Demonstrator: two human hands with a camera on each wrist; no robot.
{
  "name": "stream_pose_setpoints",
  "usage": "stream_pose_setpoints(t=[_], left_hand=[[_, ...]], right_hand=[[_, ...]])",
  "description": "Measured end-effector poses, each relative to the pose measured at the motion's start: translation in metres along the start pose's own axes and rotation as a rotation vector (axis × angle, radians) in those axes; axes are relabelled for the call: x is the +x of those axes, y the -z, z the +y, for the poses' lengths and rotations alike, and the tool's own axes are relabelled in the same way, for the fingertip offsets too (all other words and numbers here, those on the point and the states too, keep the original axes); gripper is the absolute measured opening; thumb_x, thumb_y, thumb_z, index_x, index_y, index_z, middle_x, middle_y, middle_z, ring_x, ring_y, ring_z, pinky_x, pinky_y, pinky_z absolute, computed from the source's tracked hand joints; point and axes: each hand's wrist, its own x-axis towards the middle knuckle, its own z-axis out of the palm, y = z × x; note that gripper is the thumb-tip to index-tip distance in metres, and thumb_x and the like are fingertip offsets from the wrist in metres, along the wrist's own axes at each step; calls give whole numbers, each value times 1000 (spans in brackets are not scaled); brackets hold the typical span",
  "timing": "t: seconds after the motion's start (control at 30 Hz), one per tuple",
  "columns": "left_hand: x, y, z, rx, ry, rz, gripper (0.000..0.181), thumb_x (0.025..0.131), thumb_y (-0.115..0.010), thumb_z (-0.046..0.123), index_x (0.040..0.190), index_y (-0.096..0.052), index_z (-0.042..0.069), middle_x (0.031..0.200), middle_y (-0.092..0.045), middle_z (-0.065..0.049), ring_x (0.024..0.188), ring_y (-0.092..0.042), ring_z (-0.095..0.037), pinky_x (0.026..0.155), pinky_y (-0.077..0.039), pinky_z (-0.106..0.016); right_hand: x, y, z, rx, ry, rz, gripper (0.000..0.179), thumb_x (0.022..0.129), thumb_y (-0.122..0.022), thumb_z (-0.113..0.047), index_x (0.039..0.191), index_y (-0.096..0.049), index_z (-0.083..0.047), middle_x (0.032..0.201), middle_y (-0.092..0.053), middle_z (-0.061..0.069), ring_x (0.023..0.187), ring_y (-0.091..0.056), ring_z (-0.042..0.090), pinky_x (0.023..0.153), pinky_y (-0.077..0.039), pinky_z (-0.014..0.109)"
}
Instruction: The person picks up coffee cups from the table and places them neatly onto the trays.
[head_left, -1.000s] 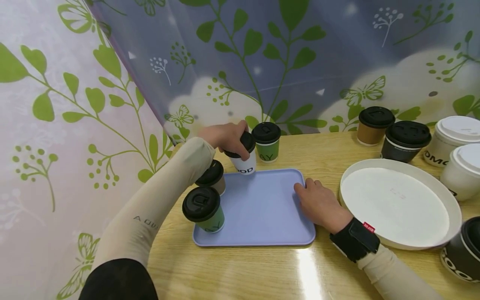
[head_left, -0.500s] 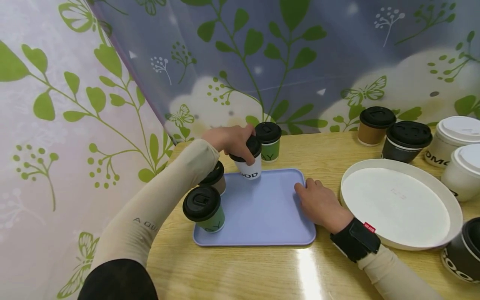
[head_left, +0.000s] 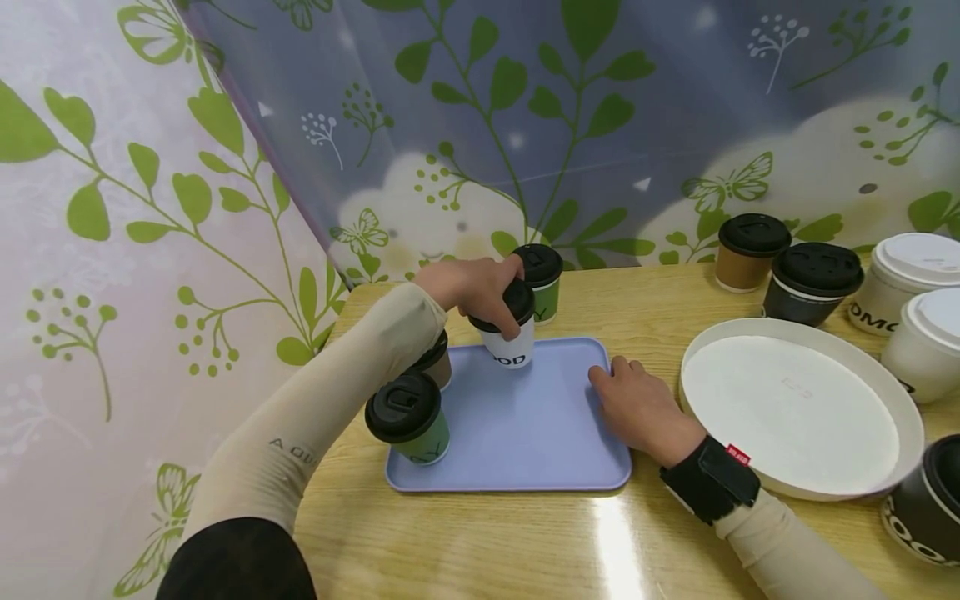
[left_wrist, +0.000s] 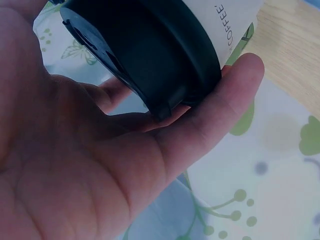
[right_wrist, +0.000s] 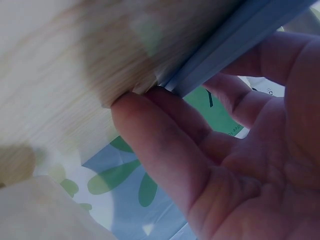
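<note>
My left hand (head_left: 483, 287) holds a white paper coffee cup (head_left: 512, 350) by its black lid (left_wrist: 135, 45), fingers around the lid's sides. The cup is over the far edge of a blue-purple tray (head_left: 517, 433); whether its base touches the tray I cannot tell. My right hand (head_left: 641, 410) grips the tray's right rim (right_wrist: 215, 60), its fingertips down by the table. On the tray's left side stand a green cup (head_left: 423, 437) and, partly hidden by my left sleeve, a brownish cup (head_left: 442, 371), both black-lidded. Just behind the held cup is another green cup (head_left: 549, 300).
A round white tray (head_left: 798, 408) lies right of my right hand. Behind and beside it stand a brown cup (head_left: 738, 268), a black cup (head_left: 797, 302), white-lidded cups (head_left: 930, 358) and a dark cup (head_left: 918, 517). Patterned cloth (head_left: 600, 125) backs the wooden table (head_left: 480, 542).
My left hand has carried the white coffee cup rightward and slightly nearer, from the tray's far-left edge toward its middle. My right hand has stayed at the tray's rim.
</note>
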Motion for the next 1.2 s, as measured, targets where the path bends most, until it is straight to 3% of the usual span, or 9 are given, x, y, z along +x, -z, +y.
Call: stream_pose_setpoints(t=[0.43, 1.03, 1.2], left_hand=[[2, -4, 2, 50, 18, -23, 80, 86, -79, 40, 148, -31, 24, 126, -55, -4, 102, -63, -24, 86, -54, -40], [1, -9, -8, 23, 41, -11, 81, 83, -81, 42, 149, -35, 27, 133, -55, -2, 100, -66, -24, 90, -55, -42], [1, -9, -8, 19, 43, -10, 80, 84, -81, 41, 149, -35, 25, 134, -55, -2, 104, -65, -21, 85, -55, -39]], right_hand=[[0, 0, 0, -1, -1, 6, 22, 101, -59, -7, 122, -62, 1, 97, -55, 22, 82, -55, 32, 62, -52, 45], [1, -1, 0, 4, 0, 2, 22, 102, -59, -7, 122, -63, 0, 98, -56, 21, 82, -54, 31, 62, -51, 44], [1, -1, 0, 2, 0, -1, 22, 102, -59, -7, 122, -63, 0, 98, -56, 21, 82, -54, 31, 63, -51, 44]])
